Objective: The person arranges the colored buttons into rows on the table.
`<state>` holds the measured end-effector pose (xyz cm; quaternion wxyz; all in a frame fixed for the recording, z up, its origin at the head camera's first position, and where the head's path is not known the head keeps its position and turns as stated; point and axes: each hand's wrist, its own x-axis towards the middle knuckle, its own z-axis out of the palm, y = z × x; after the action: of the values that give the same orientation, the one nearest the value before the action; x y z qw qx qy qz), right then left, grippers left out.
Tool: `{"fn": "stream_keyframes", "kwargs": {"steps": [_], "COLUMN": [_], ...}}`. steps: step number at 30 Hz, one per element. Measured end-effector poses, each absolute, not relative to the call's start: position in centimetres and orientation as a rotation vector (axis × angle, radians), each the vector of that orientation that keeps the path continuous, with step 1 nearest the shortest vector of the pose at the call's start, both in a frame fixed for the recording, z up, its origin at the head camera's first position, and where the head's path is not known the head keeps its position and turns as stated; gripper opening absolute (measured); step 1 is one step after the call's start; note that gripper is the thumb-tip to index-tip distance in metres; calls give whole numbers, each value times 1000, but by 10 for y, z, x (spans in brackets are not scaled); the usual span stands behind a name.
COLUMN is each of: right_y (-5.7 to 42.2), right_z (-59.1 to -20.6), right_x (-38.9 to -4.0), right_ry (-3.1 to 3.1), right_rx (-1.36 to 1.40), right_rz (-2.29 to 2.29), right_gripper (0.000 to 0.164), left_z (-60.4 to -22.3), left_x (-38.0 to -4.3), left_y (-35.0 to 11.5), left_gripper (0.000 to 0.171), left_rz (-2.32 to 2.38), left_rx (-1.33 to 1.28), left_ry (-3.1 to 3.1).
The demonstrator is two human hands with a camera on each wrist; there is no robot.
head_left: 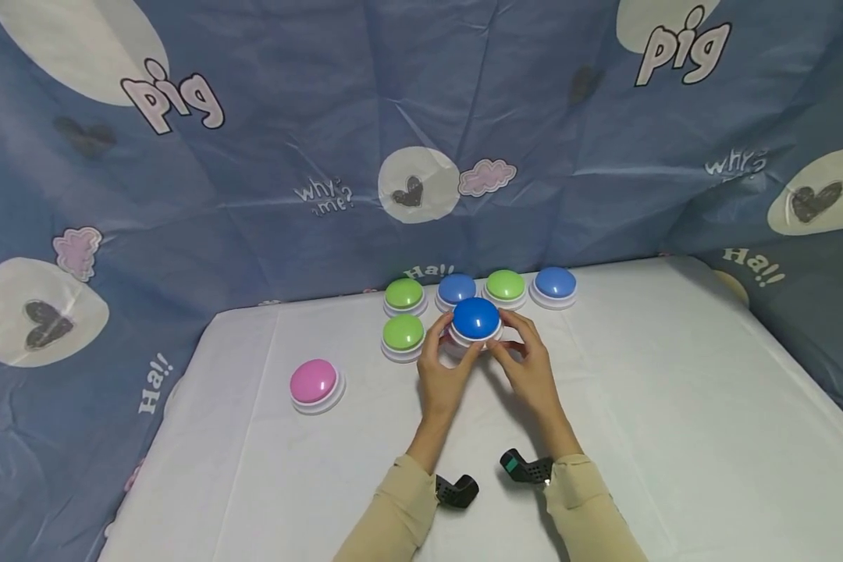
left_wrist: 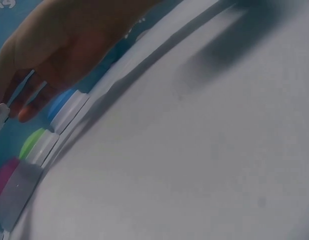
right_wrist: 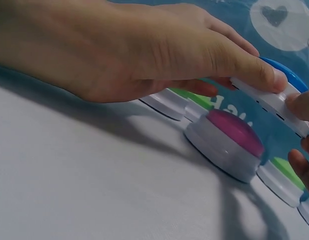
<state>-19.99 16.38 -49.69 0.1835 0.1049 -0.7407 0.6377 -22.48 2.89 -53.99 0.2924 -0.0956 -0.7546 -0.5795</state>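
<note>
Both hands hold a push button with a blue dome (head_left: 475, 318) and a white base, raised off the table. My left hand (head_left: 441, 382) grips its left side, my right hand (head_left: 534, 378) its right side. Their thumbs meet at the near edge of the base, as the right wrist view shows. In that view a pink-domed button (right_wrist: 229, 140) stands on the table below the raised one; the hands mostly hide it from the head view. Just left of the left hand sits a green button (head_left: 403, 333).
Along the back edge stand a green button (head_left: 403, 293), a blue button (head_left: 457, 289), another green button (head_left: 506, 286) and another blue button (head_left: 555, 282). A pink button (head_left: 314, 382) sits apart on the left of the white-covered table (head_left: 674, 406). Behind hangs a printed blue cloth (head_left: 569, 117).
</note>
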Motion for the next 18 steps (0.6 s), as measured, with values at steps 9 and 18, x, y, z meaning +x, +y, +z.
{"fn": "stream_keyframes", "kwargs": {"steps": [9,18], "right_y": [172,184], "right_z": [-498,-504], "right_x": [-201,-201], "right_ry": [-2080,-2054], "right_rx": [248,199], "right_rz": [1772,1712], "right_gripper": [50,48], "left_z": [-542,-545], "left_x": [-230,-240], "left_y": [41,54], "left_gripper": [59,57], "left_rz": [-1360,-1101], "left_rx": [-249,-314], "left_ry": [-2094,-2175]}}
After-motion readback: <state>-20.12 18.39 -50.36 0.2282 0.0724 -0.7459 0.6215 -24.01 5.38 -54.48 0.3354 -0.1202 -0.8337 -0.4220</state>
